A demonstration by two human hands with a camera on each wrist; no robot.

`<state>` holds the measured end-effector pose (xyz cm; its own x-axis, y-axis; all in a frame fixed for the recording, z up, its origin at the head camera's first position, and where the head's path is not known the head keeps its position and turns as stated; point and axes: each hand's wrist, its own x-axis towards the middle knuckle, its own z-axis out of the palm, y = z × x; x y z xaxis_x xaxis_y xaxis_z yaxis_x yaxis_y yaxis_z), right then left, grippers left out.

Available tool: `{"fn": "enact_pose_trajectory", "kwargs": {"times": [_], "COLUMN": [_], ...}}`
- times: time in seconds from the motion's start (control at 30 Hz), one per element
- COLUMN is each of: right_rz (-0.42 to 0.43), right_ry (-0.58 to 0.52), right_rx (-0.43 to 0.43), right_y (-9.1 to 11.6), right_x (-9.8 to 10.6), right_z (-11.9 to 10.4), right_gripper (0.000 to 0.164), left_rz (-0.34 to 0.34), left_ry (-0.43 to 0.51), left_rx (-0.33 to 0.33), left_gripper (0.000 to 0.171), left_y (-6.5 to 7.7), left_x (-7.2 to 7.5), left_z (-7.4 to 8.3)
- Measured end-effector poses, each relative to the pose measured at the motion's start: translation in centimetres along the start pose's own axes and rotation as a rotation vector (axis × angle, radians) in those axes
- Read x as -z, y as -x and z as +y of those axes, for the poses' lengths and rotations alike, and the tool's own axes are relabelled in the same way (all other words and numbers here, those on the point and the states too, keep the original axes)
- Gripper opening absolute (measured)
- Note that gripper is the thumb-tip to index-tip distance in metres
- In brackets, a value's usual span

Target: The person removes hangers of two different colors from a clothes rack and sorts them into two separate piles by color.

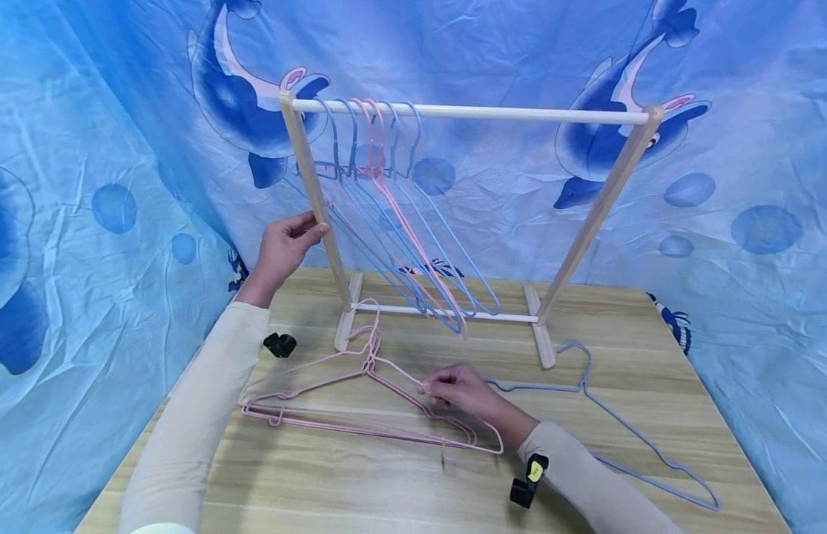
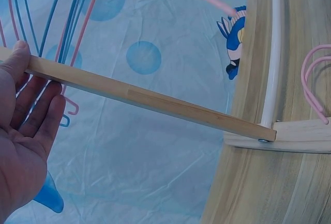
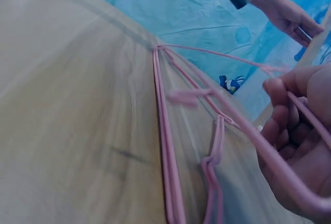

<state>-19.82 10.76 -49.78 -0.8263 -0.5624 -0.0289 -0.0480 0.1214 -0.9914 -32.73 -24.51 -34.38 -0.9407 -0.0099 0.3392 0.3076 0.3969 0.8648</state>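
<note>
My left hand [image 1: 282,248] holds the left wooden post [image 1: 313,182] of a small clothes rack, thumb on one side and fingers behind, as the left wrist view [image 2: 31,125] shows. Low over the table, my right hand [image 1: 463,389] pinches one shoulder of a pink hanger [image 1: 397,370]. In the right wrist view that pink hanger [image 3: 248,131] slants up from other pink hangers [image 3: 166,141] lying on the wood. On the rack's white rail [image 1: 520,113], several blue hangers [image 1: 446,211] and pink hangers hang bunched toward the left end.
A blue hanger [image 1: 584,387] lies on the table [image 1: 360,489] to the right, partly behind my right forearm. The rack's right foot [image 1: 541,334] stands near it. Behind everything hangs a blue curtain [image 1: 493,44] with dolphins printed on it.
</note>
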Motion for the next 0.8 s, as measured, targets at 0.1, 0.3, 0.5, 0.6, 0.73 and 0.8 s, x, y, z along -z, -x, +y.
{"fn": "enact_pose_trajectory", "kwargs": {"times": [0.1,0.3,0.5,0.6,0.73,0.8], "right_rz": [0.015,0.05,0.07,0.073,0.074,0.073], "right_ry": [0.093,0.382,0.494,0.533,0.561,0.56], "right_rx": [-0.018,0.043,0.094,0.108,0.095,0.086], "right_y": [-0.24,-0.52,-0.61,-0.71,-0.82,-0.83], "right_x": [-0.03,0.12,0.04,-0.08,-0.2,-0.25], "right_z": [-0.07,0.0,0.29,0.45,0.64,0.7], "right_gripper": [0.02,0.017,0.014,0.013,0.011,0.01], "left_rz": [-0.002,0.0,0.002,0.003,-0.001,-0.001], "left_ry": [-0.001,0.004,0.01,0.012,0.008,0.011], "left_rx": [0.004,-0.003,-0.018,-0.015,-0.009,-0.008], "left_gripper": [0.058,0.056,0.05,0.049,0.049,0.049], "left_y": [-0.02,-0.04,-0.01,0.05,0.12,0.19], "left_x": [-0.03,-0.05,-0.11,-0.15,-0.11,-0.07], "left_z": [-0.05,-0.09,0.1,0.19,0.27,0.31]}}
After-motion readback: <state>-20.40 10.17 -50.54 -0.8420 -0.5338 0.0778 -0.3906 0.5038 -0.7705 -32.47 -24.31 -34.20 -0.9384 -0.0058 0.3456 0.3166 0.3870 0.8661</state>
